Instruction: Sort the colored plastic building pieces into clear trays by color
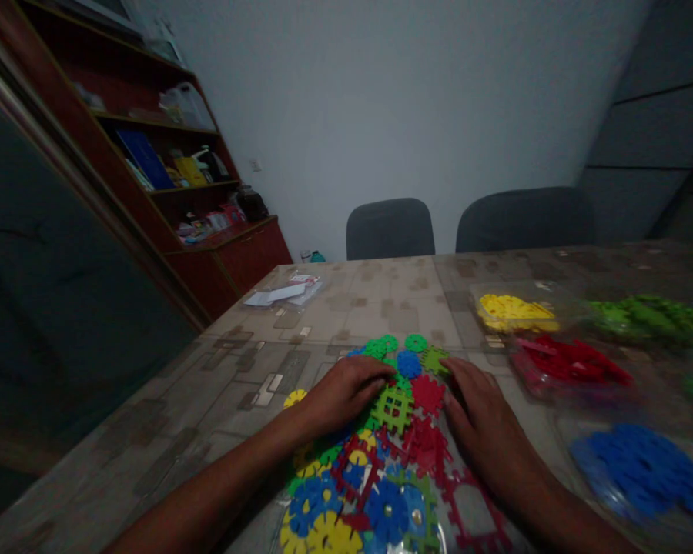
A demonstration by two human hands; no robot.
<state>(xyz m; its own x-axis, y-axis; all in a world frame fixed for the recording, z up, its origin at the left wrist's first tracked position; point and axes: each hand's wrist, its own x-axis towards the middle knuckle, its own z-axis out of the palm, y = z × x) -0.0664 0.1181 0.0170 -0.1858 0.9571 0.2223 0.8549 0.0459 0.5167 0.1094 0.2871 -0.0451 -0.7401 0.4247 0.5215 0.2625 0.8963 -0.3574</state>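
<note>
A loose pile of plastic building pieces lies on the table in front of me, with blue notched discs [388, 509], yellow notched discs [328, 535], red toothed pieces [428, 394] and green ones mixed together. My left hand [346, 391] rests over the pile's left side, its fingers curved and thumb apart, tips beside a light green square lattice piece [393, 409]. On the right edge, my right hand [485, 419] has thumb and fingers spread. Its fingertips touch or nearly touch a green toothed square [435, 360]. Neither hand visibly holds a piece.
To the right stand clear containers of sorted pieces: yellow [517, 312], red [571, 365], green [658, 319] and blue [647, 469]. Plastic packets with white papers [286, 292] lie at the far left. Two grey chairs [390, 229] stand behind the table [375, 300].
</note>
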